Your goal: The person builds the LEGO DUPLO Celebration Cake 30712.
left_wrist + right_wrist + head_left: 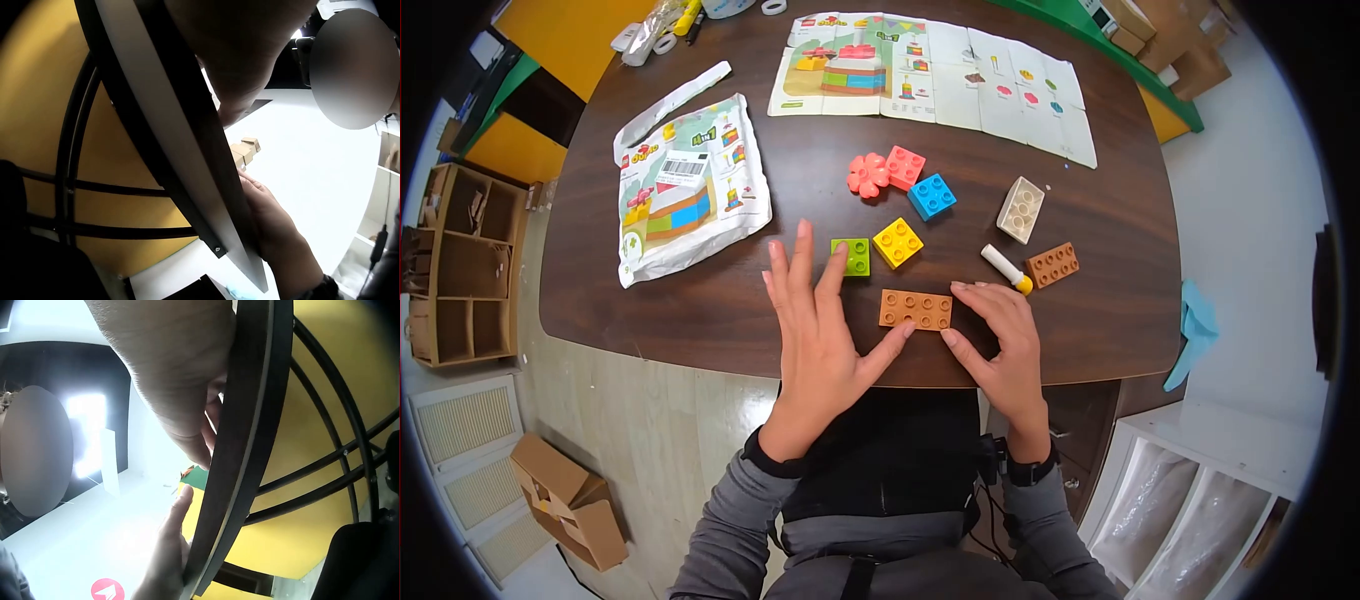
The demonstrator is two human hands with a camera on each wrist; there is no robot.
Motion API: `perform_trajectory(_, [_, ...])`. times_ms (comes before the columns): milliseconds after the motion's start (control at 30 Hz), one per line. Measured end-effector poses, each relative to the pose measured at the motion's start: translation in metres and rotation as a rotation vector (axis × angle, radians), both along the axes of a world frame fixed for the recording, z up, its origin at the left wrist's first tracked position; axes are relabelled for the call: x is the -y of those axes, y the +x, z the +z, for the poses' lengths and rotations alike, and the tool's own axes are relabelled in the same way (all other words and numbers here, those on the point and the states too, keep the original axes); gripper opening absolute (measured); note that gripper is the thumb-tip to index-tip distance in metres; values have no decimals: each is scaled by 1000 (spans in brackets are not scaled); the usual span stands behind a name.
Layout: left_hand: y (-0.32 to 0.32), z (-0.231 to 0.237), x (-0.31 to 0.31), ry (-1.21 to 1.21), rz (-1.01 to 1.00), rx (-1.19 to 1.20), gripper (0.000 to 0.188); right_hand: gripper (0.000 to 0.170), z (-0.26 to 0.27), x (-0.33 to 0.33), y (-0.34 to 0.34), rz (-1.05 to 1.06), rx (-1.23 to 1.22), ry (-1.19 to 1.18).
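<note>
In the head view, an orange-brown eight-stud toy brick point(916, 310) lies flat near the table's front edge. My left hand point(815, 345) is spread over the table, its thumb at the brick's near side and its index fingertip over the edge of a green brick point(857, 257). My right hand point(1005, 345) is at the brown brick's right end, with index fingertip and thumb at its far and near corners. Behind them lie a yellow brick point(898, 243), a blue brick point(932, 197), a coral brick point(906, 167) and a coral flower piece point(867, 175).
To the right are a white brick point(1021, 210), a white candle piece with yellow end point(1005, 267) and another brown brick point(1053, 265). A printed bag point(690, 190) lies left; an unfolded instruction sheet point(945, 80) lies at the back. The table edge point(240, 444) fills much of both wrist views.
</note>
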State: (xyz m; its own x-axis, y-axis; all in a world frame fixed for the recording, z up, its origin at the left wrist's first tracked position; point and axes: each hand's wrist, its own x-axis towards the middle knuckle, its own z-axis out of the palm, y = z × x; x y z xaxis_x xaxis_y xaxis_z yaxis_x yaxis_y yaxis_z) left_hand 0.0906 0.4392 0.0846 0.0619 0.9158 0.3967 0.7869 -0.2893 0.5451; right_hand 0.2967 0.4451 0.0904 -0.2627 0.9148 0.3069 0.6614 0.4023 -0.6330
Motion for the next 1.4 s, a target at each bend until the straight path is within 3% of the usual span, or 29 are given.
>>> perform_trajectory(233, [-1,0,-4,-67,69,104,59,43,0,0,-3,-50,8,-17])
perform_trajectory(300, [0,0,-4,-173,25,-87,54,45,0,1,-4,-60,16,-12])
perform_trajectory(333, [4,1,-5,-129,62,-59,47,46,0,1,-5,-43,52,29])
perform_trajectory(633, [0,-4,-6,-51,-58,93,42,39,-1,0,-4,-3,117,101])
perform_trajectory(800, [-7,-7,-3,84,-5,401,44,38,-4,1,-4,-14,124,109])
perform_trajectory(833, [-10,-7,-2,75,-11,398,44,38,-4,1,-4,-21,121,102])
perform_trajectory(933, [-13,-2,-2,-4,-376,236,44,38,-3,1,-4,-16,124,108])
perform_trajectory(1067, [-8,4,-5,-133,-377,189,42,38,-5,1,-3,-27,103,103])
perform_trajectory(1400, [-5,15,-10,-178,-391,158,39,37,-6,2,-5,-39,116,134])
